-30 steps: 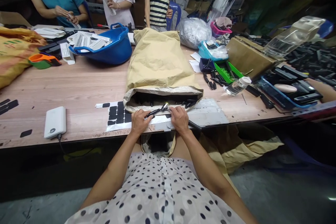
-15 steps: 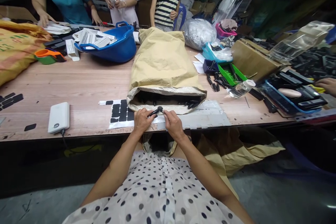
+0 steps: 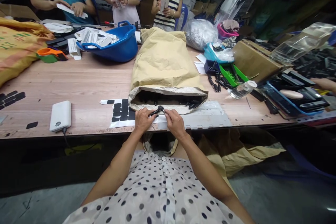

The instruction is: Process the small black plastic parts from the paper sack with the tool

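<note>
My left hand (image 3: 143, 119) and my right hand (image 3: 173, 121) meet at the table's near edge and together pinch a small black part (image 3: 158, 110) with a round head. Right behind them lies a tan paper sack (image 3: 164, 63) on its side, its open mouth (image 3: 168, 99) full of black parts. A white sheet of black adhesive pads (image 3: 121, 112) lies under my left hand. A grey flat sheet (image 3: 207, 118) lies to the right of my right hand.
A white power bank (image 3: 61, 115) with a cable lies at the left. A blue basin (image 3: 115, 43) of white boxes stands behind. Green tray (image 3: 232, 73), water bottle (image 3: 240, 90) and trays of black parts sit at the right. Three people stand across the wooden table (image 3: 86, 87).
My right hand drew back from flat on the table to a pinch on the part's round head. The view shifted slightly; the people opposite moved their hands and papers.
</note>
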The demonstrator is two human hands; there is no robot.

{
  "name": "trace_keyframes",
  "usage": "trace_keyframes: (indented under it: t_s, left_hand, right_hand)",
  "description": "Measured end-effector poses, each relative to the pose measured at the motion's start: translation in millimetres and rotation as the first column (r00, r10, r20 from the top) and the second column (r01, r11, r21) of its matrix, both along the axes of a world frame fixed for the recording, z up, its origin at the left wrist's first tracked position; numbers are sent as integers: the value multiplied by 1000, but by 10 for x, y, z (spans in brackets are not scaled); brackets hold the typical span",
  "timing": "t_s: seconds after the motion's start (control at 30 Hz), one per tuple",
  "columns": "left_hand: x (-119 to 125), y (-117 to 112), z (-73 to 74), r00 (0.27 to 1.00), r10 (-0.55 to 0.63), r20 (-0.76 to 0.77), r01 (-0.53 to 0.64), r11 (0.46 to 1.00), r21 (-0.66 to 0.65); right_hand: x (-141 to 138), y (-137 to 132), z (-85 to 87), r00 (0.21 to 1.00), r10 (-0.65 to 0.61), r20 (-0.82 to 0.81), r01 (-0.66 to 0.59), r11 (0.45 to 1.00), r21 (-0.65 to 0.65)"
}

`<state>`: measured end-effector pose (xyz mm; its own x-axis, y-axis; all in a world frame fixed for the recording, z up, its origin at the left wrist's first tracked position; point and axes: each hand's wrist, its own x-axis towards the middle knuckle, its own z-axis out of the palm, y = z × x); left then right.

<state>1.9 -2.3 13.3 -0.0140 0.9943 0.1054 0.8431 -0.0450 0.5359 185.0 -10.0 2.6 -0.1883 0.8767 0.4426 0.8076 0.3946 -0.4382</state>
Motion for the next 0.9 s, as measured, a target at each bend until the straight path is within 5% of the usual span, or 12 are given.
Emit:
trace_keyframes:
  t_s: [0.27, 0.77, 0.9]
  left_hand:
    - [12, -14, 46, 999, 14, 38, -14, 1000, 4]
    - [-64, 2, -8, 995, 3, 104, -11, 997, 76]
    - [-59, -263, 86, 955, -140, 262, 98, 981, 168]
  right_hand:
    - [398, 284, -19, 960, -185, 212, 183, 983, 32]
    - [323, 249, -81, 940, -234, 247, 214, 971, 107]
    - [313, 251, -93, 942, -236, 237, 217, 970, 105]
